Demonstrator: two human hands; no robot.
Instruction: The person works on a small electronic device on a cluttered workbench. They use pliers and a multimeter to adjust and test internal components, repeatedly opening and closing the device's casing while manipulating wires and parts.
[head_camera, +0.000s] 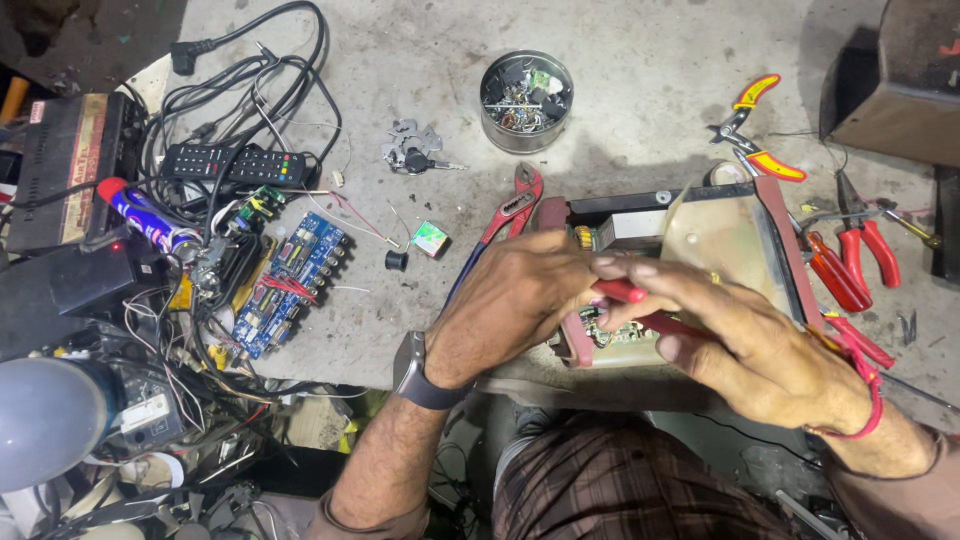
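Bare bench (640, 80) beyond tin (526, 100); cable tangle (240, 90) left.

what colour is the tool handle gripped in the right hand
Red; the slim tool handle in the right hand shows best in the head view.

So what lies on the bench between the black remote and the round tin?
In the head view, a bunch of keys lies between the remote and the tin.

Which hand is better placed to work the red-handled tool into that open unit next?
Right. The right hand already grips the red-handled tool, its tip at the open unit; the left hand rests against the unit's near side, apparently steadying it.
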